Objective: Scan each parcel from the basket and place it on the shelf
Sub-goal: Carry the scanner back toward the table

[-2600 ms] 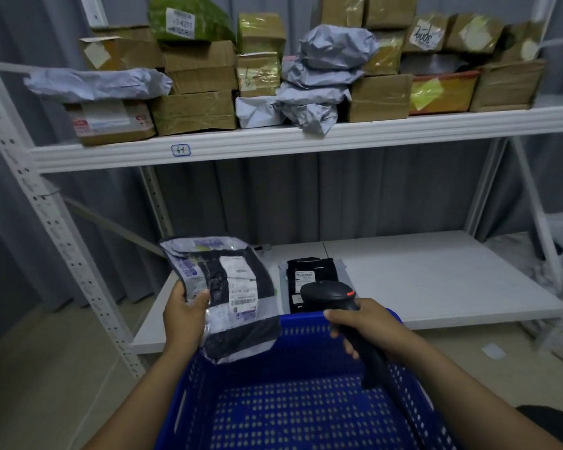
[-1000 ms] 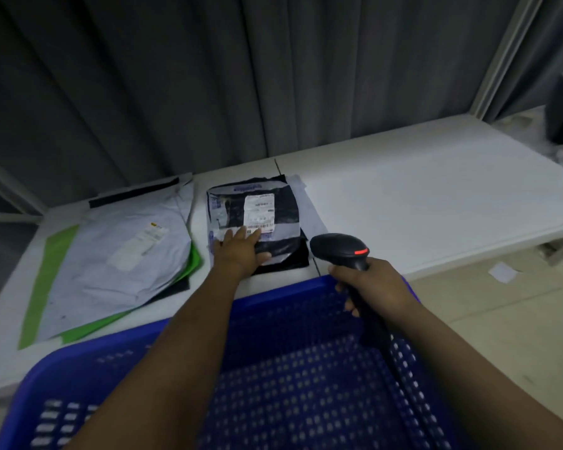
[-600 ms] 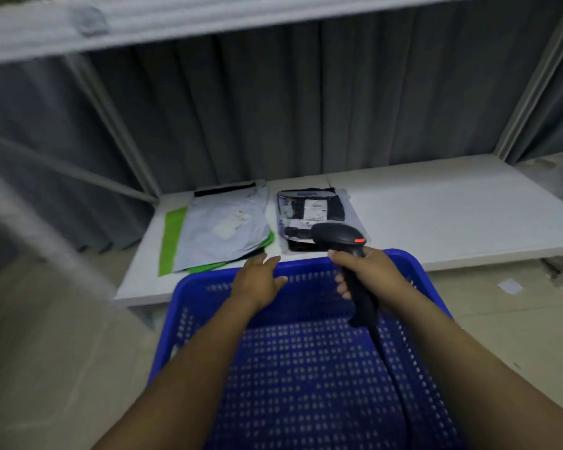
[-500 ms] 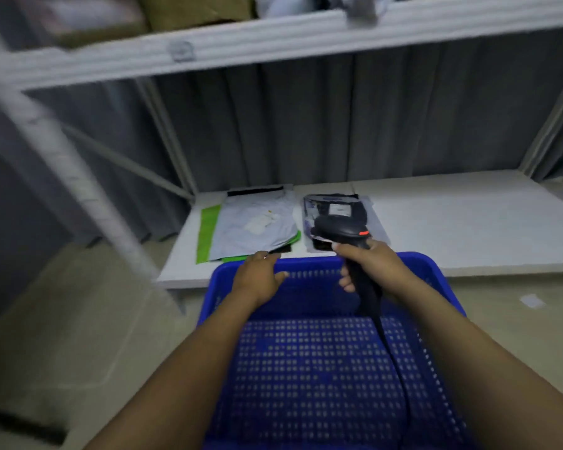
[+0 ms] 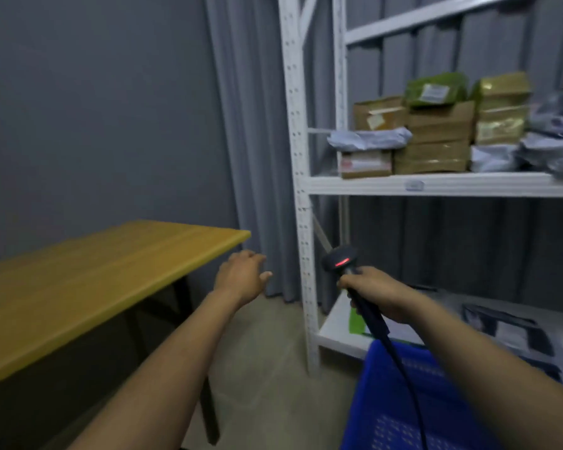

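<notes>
Gripping scanner (image 5: 340, 260) by handle, right hand (image 5: 376, 295) holds it scan-ready; left hand (image 5: 241, 279) empty, fingers loosely apart, free for next pick; parcels (image 5: 507, 329) lie on shelf (image 5: 335, 332), beside basket (image 5: 400, 384).

White shelf (image 5: 355, 185), stacked parcels (image 5: 436, 147), wooden table (image 5: 95, 271)

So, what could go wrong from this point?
The black handheld scanner gripped in the right hand sits close to the white metal shelf upright and could knock it. Its cord trails over the blue plastic basket and might snag. The open left hand is near the yellow table and may bump its corner.
</notes>
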### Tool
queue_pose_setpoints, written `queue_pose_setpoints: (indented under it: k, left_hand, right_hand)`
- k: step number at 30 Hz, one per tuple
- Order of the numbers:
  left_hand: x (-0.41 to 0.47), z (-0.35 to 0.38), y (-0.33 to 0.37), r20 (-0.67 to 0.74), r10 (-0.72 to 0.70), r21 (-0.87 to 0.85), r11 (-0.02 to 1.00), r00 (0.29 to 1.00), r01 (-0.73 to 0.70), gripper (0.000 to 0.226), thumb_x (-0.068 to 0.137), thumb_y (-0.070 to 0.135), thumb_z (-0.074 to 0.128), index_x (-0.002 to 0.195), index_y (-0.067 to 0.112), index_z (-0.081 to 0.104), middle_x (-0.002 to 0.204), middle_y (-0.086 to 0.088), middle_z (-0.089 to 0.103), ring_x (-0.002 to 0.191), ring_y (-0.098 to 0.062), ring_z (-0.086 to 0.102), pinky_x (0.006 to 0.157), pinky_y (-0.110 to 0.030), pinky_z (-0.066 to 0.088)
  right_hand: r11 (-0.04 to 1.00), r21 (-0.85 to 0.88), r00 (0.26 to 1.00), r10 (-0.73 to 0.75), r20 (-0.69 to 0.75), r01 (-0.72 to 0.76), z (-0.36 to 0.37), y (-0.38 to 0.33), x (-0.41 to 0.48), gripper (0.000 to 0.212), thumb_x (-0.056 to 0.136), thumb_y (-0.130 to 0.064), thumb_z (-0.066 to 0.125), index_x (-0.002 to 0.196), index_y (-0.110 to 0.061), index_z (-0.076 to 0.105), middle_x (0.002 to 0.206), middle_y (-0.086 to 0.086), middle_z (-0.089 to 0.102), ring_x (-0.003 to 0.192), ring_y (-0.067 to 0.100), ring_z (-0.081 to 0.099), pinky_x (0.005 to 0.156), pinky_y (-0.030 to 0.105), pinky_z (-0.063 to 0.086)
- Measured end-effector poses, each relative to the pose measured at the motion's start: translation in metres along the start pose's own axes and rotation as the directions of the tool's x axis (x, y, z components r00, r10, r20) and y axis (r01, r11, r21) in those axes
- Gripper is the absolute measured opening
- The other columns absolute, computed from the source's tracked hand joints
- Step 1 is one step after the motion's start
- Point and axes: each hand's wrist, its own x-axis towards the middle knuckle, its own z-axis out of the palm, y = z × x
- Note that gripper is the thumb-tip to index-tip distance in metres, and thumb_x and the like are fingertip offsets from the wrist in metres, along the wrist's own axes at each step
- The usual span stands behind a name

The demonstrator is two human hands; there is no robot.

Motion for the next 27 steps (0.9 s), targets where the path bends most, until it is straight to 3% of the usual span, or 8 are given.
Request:
queue_pose_setpoints:
  k: [4, 7, 12, 15, 18, 21, 24, 27]
  left_hand:
    - [-0.002, -0.05, -0.077, -0.052, -0.13, 0.071, 0.988, 0.99, 0.134, 0.049, 0.094, 0.045, 0.05, 0.139, 0.025, 0.047, 0.143, -0.005, 0.047, 0.129, -0.028, 0.043, 0.104, -0.038, 0.04]
    - [-0.002, -0.071, -0.127, -0.061, -0.196, 0.105, 0.974, 0.979, 0.201, 0.052, 0.095, 0.047, 0.049, 0.142, 0.026, 0.043, 0.146, -0.004, 0.043, 0.133, -0.026, 0.039, 0.104, -0.036, 0.038]
    - [0.008, -0.078, -0.196, -0.02, -0.297, 0.117, 0.948, 0.955, 0.297, 0.054, 0.096, 0.048, 0.047, 0.144, 0.025, 0.041, 0.146, -0.004, 0.041, 0.134, -0.026, 0.037, 0.104, -0.038, 0.04]
    - [0.024, -0.073, -0.228, 0.004, -0.339, 0.123, 0.934, 0.941, 0.336, 0.054, 0.096, 0.049, 0.046, 0.144, 0.026, 0.04, 0.146, -0.004, 0.041, 0.134, -0.026, 0.037, 0.103, -0.039, 0.041]
    - [0.044, -0.064, -0.251, 0.014, -0.353, 0.118, 0.93, 0.936, 0.349, 0.054, 0.096, 0.049, 0.046, 0.145, 0.026, 0.038, 0.146, -0.004, 0.04, 0.134, -0.026, 0.037, 0.102, -0.039, 0.041]
    - [0.062, -0.053, -0.265, -0.005, -0.36, 0.114, 0.927, 0.933, 0.358, 0.053, 0.096, 0.049, 0.045, 0.144, 0.026, 0.038, 0.145, -0.004, 0.041, 0.133, -0.026, 0.038, 0.102, -0.038, 0.04]
    - [0.075, -0.039, -0.275, -0.031, -0.369, 0.115, 0.922, 0.929, 0.37, 0.053, 0.096, 0.05, 0.044, 0.143, 0.026, 0.04, 0.142, -0.005, 0.044, 0.13, -0.026, 0.04, 0.102, -0.038, 0.04]
    - [0.082, -0.024, -0.287, -0.062, -0.389, 0.119, 0.912, 0.919, 0.394, 0.053, 0.096, 0.052, 0.042, 0.143, 0.025, 0.041, 0.14, -0.005, 0.046, 0.128, -0.026, 0.041, 0.1, -0.037, 0.039]
  right_hand:
    - [0.958, -0.234, 0.985, -0.151, 0.081, 0.166, 0.04, -0.07, 0.02, 0.02, 0.094, -0.031, 0.061, 0.088, -0.014, 0.053, 0.079, 0.004, 0.053, 0.07, 0.018, 0.053, 0.067, 0.031, 0.044]
    - [0.867, -0.375, 0.945, -0.299, 0.134, 0.327, 0.076, -0.112, 0.047, 0.026, 0.093, -0.039, 0.061, 0.109, -0.02, 0.054, 0.092, 0.0, 0.06, 0.079, 0.018, 0.058, 0.074, 0.031, 0.048]
    - [0.73, -0.55, 0.91, -0.38, 0.169, 0.406, 0.138, -0.159, 0.105, 0.051, 0.093, -0.047, 0.057, 0.13, -0.013, 0.046, 0.119, 0.006, 0.06, 0.09, 0.016, 0.053, 0.064, 0.024, 0.039]
    - [0.75, -0.549, 0.927, -0.344, 0.151, 0.368, 0.167, -0.18, 0.146, 0.049, 0.091, -0.045, 0.06, 0.122, -0.011, 0.046, 0.112, 0.007, 0.06, 0.087, 0.017, 0.055, 0.058, 0.021, 0.039]
    - [0.758, -0.551, 0.936, -0.31, 0.167, 0.349, 0.192, -0.195, 0.179, 0.016, 0.089, -0.029, 0.059, 0.093, -0.015, 0.051, 0.088, 0.0, 0.056, 0.074, 0.012, 0.053, 0.056, 0.02, 0.038]
    - [0.69, -0.634, 0.936, -0.277, 0.216, 0.35, 0.218, -0.2, 0.211, 0.023, 0.091, -0.02, 0.055, 0.072, -0.016, 0.043, 0.072, -0.002, 0.045, 0.066, 0.013, 0.046, 0.055, 0.022, 0.034]
    - [0.629, -0.685, 0.93, -0.273, 0.246, 0.366, 0.243, -0.198, 0.24, 0.022, 0.09, -0.028, 0.058, 0.074, -0.014, 0.05, 0.075, 0.002, 0.05, 0.073, 0.02, 0.052, 0.06, 0.028, 0.037]
    - [0.582, -0.716, 0.918, -0.317, 0.237, 0.385, 0.266, -0.196, 0.263, 0.023, 0.089, -0.032, 0.062, 0.099, -0.011, 0.061, 0.088, 0.003, 0.058, 0.081, 0.021, 0.06, 0.065, 0.03, 0.045]
